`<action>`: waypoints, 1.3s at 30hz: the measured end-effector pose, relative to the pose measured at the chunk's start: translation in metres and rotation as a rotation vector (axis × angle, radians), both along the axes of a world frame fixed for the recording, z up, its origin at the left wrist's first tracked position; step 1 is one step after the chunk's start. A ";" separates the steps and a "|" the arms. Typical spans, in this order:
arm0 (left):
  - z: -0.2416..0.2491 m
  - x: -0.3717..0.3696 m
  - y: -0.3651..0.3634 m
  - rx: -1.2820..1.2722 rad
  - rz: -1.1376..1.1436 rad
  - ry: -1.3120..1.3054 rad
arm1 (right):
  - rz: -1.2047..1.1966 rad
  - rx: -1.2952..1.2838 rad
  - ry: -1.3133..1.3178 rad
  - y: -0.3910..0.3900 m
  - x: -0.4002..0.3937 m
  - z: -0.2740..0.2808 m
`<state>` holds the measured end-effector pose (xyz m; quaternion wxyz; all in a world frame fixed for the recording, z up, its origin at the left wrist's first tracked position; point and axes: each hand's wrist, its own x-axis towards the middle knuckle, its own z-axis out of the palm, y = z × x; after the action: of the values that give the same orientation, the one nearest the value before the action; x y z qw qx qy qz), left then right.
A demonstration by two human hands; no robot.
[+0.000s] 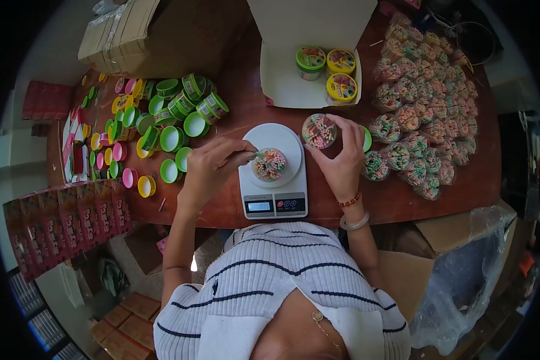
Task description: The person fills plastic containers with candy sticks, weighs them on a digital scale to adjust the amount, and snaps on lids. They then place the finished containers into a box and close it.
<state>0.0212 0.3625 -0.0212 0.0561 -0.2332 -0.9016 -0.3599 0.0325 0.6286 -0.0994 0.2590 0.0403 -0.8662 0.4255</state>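
A white digital scale (274,210) stands in front of me at the table's near edge. On its round pan rests a clear cup of coloured sticks (270,164), pink, green and cream tips showing. My left hand (213,168) is closed in a pinch at the left rim of that cup; whatever lies between its fingertips is too small to make out. To the right of the pan, my right hand (341,153) grips a second clear cup of coloured sticks (319,131) between thumb and fingers, tilted toward me. A green lid (366,138) lies partly hidden behind the right hand.
Many filled clear cups (426,108) crowd the table's right side. Green, yellow and pink lids and rings (171,138) are heaped at the left. An open white box (276,90) holds three lidded tubs (341,87). Cardboard boxes (120,45) and pink packets (72,222) surround the table.
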 end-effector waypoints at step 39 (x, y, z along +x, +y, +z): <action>0.044 -0.065 0.056 -0.511 -0.828 0.001 | 0.344 0.036 -0.137 0.009 0.016 0.062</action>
<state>-0.0433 0.4180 0.0230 -0.1501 -0.5788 -0.7927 -0.1191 0.0484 0.6380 -0.0374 0.1219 0.1634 -0.8695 0.4499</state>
